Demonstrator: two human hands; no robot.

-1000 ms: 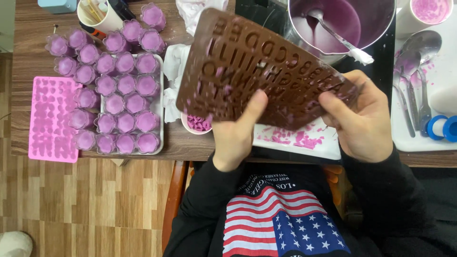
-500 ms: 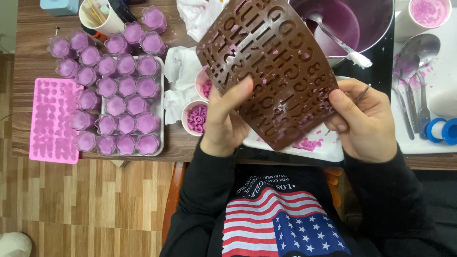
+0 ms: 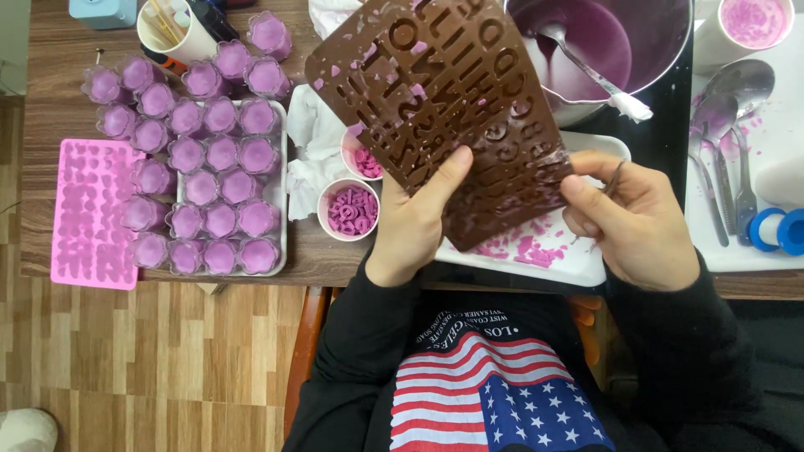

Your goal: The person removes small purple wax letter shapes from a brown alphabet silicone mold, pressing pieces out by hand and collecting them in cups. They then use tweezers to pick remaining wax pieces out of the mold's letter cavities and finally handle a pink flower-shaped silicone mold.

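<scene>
I note the left hand (image 3: 414, 226) pinching the brown letter mould (image 3: 444, 109) at its lower edge, thumb pressed on top; the right hand (image 3: 641, 222), fingers curled, touches its right corner. Small white cup of pink letters (image 3: 352, 211) sits just left of the thumb

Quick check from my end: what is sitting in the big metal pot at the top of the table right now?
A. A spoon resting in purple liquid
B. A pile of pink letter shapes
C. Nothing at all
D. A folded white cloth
A. The metal pot holds purple liquid with a spoon lying in it, its handle reaching over the rim; the pink letter shapes sit in a small cup instead.
</scene>
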